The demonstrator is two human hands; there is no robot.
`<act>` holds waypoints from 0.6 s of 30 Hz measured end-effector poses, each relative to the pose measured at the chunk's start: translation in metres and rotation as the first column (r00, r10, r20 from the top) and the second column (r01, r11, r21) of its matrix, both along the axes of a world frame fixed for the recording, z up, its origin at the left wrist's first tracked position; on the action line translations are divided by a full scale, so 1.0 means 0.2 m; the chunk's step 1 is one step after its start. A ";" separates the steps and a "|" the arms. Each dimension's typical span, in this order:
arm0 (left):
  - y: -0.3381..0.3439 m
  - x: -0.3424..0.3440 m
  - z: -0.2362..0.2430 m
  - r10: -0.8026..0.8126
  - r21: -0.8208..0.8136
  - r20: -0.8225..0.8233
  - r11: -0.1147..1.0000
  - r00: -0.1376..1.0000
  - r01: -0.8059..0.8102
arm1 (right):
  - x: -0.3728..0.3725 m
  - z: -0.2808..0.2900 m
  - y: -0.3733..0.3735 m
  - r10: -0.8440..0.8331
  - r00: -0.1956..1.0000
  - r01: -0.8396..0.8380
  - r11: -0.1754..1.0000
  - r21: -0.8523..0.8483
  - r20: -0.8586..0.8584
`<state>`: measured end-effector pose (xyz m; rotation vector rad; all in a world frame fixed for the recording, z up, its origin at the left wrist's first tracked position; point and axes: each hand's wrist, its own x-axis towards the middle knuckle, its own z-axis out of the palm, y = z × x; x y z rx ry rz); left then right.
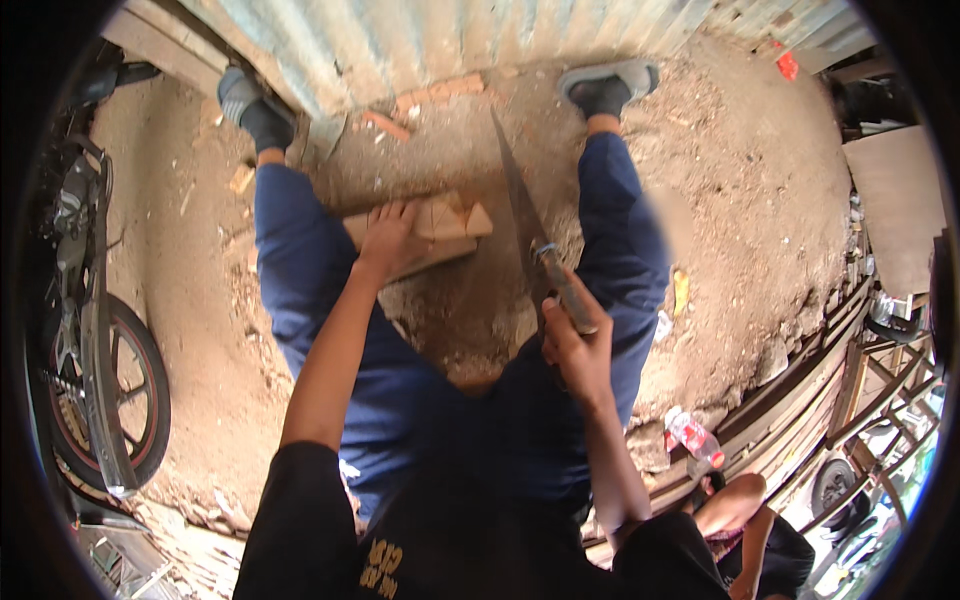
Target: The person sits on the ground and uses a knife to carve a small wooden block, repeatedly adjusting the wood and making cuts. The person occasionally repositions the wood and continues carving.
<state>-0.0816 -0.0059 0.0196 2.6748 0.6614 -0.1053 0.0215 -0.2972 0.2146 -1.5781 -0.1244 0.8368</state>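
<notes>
In my right hand (577, 335) is a handsaw (521, 205) with a long tapering blade, held by its handle. The blade points away from me, its tip near the metal wall, and stands apart from the wood. My left hand (388, 240) presses down on a pale piece of wood (440, 220), its fingers over the far side; the thumb is hard to make out. Lines cross the wood's top, and its right end looks cut at angles. Beneath it lies another flat board (445, 254), low between my legs.
A corrugated metal wall (400, 45) rises ahead, with broken bricks (440, 92) at its foot. A motorcycle wheel (125, 390) is at left. Behind me to the right are a plastic bottle (695, 436), stacked planks (790, 400) and another person (745, 530). My sandaled feet are spread on dirt.
</notes>
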 end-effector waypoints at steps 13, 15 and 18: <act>0.04 0.14 0.06 -0.050 -0.066 -0.201 0.997 0.978 0.037 | 0.17 -0.21 0.02 -0.017 0.969 0.038 0.996 0.083 -0.247; 0.00 0.11 0.05 -0.054 -0.006 -0.102 0.999 0.993 0.054 | 0.19 -0.22 0.01 -0.005 0.970 0.021 0.998 0.065 -0.243; -0.04 0.07 0.04 -0.057 0.067 -0.066 0.996 0.996 0.061 | 0.19 -0.23 -0.01 -0.007 0.964 0.022 0.998 0.057 -0.264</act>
